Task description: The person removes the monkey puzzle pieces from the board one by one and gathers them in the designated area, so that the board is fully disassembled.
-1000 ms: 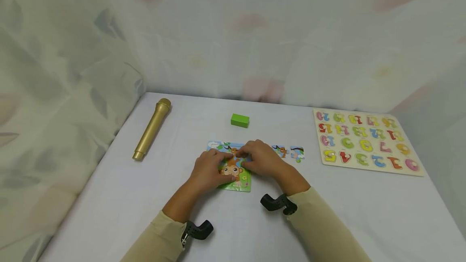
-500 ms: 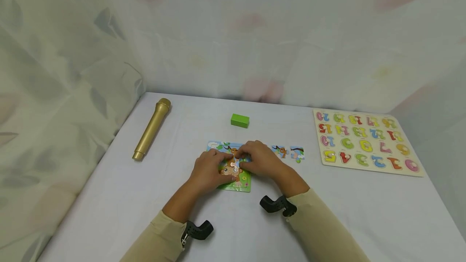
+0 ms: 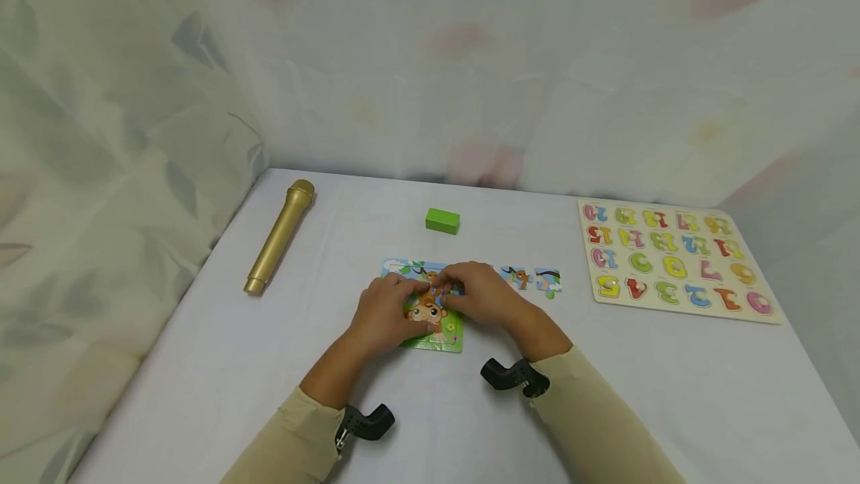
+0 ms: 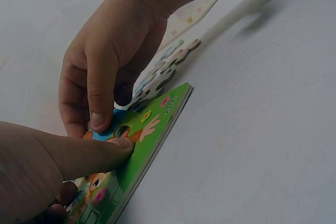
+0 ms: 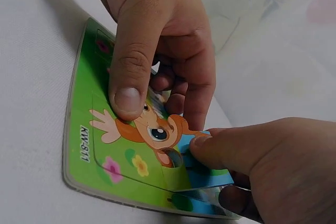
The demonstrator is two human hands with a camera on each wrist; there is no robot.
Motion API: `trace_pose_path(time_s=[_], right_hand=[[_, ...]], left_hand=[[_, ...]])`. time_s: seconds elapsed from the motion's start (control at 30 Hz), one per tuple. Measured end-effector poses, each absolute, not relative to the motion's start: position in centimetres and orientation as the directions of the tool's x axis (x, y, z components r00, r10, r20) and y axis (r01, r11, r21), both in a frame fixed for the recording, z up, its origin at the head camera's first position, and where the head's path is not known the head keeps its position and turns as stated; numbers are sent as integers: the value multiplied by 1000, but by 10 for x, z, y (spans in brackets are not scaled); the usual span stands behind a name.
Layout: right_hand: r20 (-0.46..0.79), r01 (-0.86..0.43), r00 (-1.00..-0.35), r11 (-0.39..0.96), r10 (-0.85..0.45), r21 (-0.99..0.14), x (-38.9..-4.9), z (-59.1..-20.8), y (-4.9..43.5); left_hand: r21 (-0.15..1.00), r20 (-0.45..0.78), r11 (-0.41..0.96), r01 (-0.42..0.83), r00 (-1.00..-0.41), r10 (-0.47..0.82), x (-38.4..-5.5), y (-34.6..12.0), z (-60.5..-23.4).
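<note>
A monkey jigsaw puzzle board with a green and blue border lies between both hands. My left hand rests on it from the left, thumb pressing beside the monkey's face and index finger stretched towards the right fingertips. From the right, my right hand pinches a blue puzzle piece between thumb and fingers. In the right wrist view this piece overlaps the board's picture, with its pale edge showing. Two loose puzzle pieces, one with a small brown animal and one with a branch, lie beyond the right hand.
A green block sits behind the puzzle. To the left lies a gold microphone; to the right, a number board with colourful numerals. Patterned cloth hangs behind and beside the white tabletop.
Both hands stay almost in place, with small shifts of the right fingers. A pale, shiny patch above the monkey's face half a second ago now shows orange and blue.
</note>
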State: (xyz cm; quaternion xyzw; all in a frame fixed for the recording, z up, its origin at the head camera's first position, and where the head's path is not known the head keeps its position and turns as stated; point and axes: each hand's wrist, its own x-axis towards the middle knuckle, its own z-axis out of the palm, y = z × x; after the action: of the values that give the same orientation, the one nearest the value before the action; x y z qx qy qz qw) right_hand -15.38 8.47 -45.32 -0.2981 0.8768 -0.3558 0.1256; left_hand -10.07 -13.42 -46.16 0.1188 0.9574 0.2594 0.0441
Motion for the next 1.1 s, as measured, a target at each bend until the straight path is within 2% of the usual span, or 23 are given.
trace_pose_path(time_s=[0.3,0.6,1.1], right_hand=[[-5,-414,-777,517,-630,-750,-151,-453,87],[-16,-339,-803,478,-596,-811,-150,-446,90],[-116,-223,-843,538,-525,-813,-147,-436,123]], left_hand=[[516,-45,835,190,-968,248,-99,-132,-463],[507,-28,835,213,-965,262,-101,-133,-463],[504,-37,838,208,-964,261,-104,-137,-467]])
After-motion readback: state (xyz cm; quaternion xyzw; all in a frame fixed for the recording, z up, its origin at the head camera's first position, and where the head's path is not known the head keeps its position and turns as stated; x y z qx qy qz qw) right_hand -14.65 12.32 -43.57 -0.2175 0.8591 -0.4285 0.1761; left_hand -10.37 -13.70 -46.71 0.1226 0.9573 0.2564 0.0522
